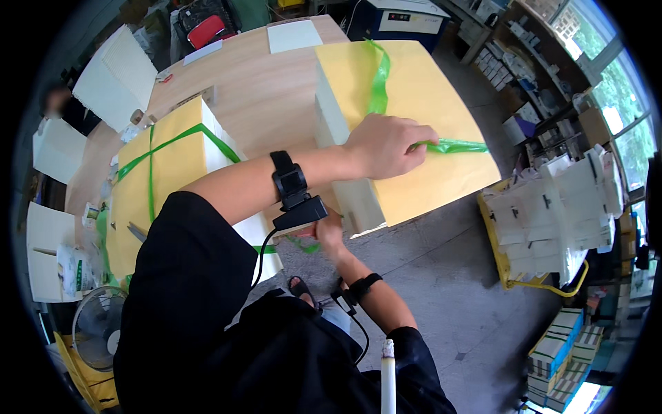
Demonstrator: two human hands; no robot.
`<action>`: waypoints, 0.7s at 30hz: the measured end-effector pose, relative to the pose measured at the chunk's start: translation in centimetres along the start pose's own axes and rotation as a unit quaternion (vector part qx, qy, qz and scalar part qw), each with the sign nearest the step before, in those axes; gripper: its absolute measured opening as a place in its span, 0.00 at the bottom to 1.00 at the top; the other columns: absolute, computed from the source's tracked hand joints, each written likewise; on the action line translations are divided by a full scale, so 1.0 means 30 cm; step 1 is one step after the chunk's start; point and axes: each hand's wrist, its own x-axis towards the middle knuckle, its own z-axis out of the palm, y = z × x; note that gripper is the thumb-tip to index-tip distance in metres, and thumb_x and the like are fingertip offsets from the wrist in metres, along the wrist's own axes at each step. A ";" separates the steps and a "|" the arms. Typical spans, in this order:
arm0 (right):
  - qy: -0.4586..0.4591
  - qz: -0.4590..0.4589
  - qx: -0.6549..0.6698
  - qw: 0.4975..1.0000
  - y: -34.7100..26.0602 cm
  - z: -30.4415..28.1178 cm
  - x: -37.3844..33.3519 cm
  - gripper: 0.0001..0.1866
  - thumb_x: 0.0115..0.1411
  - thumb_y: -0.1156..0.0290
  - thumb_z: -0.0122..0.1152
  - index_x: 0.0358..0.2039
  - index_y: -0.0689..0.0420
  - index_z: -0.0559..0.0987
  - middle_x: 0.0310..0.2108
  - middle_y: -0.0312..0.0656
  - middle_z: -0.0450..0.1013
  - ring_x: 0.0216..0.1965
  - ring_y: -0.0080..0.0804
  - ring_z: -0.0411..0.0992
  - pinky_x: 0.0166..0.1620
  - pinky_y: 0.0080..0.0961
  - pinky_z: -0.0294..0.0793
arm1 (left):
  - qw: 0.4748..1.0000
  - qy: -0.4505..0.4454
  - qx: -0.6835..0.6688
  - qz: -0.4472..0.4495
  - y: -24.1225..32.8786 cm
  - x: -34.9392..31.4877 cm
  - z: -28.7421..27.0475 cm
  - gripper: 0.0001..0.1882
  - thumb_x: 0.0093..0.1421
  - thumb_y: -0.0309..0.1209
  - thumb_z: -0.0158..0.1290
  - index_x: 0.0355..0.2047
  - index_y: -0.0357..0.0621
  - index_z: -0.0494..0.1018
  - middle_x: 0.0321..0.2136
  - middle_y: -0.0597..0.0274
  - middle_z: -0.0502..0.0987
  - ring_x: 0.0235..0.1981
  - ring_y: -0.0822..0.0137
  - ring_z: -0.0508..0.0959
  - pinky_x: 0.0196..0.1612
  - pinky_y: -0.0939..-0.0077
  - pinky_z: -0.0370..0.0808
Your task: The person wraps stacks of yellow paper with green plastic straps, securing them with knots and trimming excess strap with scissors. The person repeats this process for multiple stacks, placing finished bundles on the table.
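A thick stack of white paper with a yellow cover sheet (441, 96) stands at the table's near right edge. Across its top my left hand (389, 146) is closed on a green plastic strap (455, 145), whose one end reaches the right edge. Another length of it lies loosely crumpled toward the far edge. Lower down, beside the stack's near left side, is my right hand (329, 231); its fingers are mostly hidden behind the left wrist's black device (301, 210). A bit of green strap (303, 244) shows near that hand.
Left stands another yellow-covered stack (172, 148) bound crosswise with green strap, with scissors (137, 232) on a yellow cover nearby. A fan (100, 328) is lower left. A loaded yellow cart (507, 276) stands right. A smoking cigarette (388, 379) juts in below. A person (58, 103) is far left.
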 end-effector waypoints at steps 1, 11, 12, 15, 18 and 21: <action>-0.018 -0.042 -0.022 0.999 -0.079 0.040 -0.030 0.21 0.71 0.60 0.40 0.26 0.60 0.73 0.13 0.38 0.66 0.11 0.27 0.66 0.16 0.26 0.63 | 1.000 -0.003 0.005 -0.003 -0.001 -0.005 -0.003 0.11 0.61 0.32 0.51 0.42 0.52 0.80 0.30 0.60 0.81 0.29 0.58 0.81 0.32 0.66 0.76; -0.273 -0.029 -0.154 0.949 -0.928 -0.139 -0.502 0.15 0.72 0.69 0.47 0.48 0.70 0.74 0.22 0.37 0.72 0.19 0.23 0.72 0.22 0.18 0.70 | 0.995 -0.045 -0.070 -0.054 -0.013 0.002 -0.016 0.16 0.63 0.34 0.51 0.52 0.53 0.72 0.29 0.58 0.82 0.28 0.55 0.81 0.32 0.61 0.76; -0.269 -0.026 -0.123 0.955 -0.980 -0.145 -0.530 0.16 0.72 0.69 0.46 0.49 0.70 0.74 0.22 0.37 0.72 0.19 0.23 0.72 0.22 0.18 0.71 | 0.995 -0.032 -0.076 -0.055 -0.012 -0.001 -0.019 0.16 0.63 0.34 0.51 0.51 0.52 0.72 0.28 0.58 0.82 0.27 0.55 0.81 0.32 0.61 0.75; -0.245 -0.040 -0.106 0.963 -1.100 -0.119 -0.611 0.18 0.71 0.71 0.46 0.51 0.73 0.73 0.20 0.38 0.70 0.18 0.24 0.71 0.21 0.18 0.69 | 0.996 -0.008 -0.070 -0.054 -0.009 -0.013 -0.026 0.14 0.63 0.34 0.51 0.49 0.49 0.71 0.27 0.59 0.81 0.26 0.55 0.81 0.31 0.61 0.75; -0.205 -0.065 -0.062 0.975 -1.143 -0.182 -0.536 0.16 0.70 0.71 0.47 0.49 0.71 0.74 0.20 0.37 0.70 0.18 0.24 0.70 0.22 0.19 0.68 | 0.996 -0.005 -0.087 -0.036 -0.029 -0.012 -0.026 0.13 0.63 0.34 0.50 0.48 0.48 0.71 0.25 0.60 0.80 0.25 0.56 0.81 0.30 0.62 0.74; -0.154 -0.068 0.031 0.985 -1.148 -0.301 -0.359 0.15 0.69 0.70 0.49 0.48 0.69 0.76 0.20 0.36 0.70 0.18 0.25 0.68 0.21 0.20 0.65 | 0.993 0.001 -0.116 -0.031 -0.048 -0.009 -0.010 0.11 0.65 0.34 0.48 0.46 0.47 0.71 0.24 0.62 0.80 0.25 0.59 0.80 0.30 0.66 0.74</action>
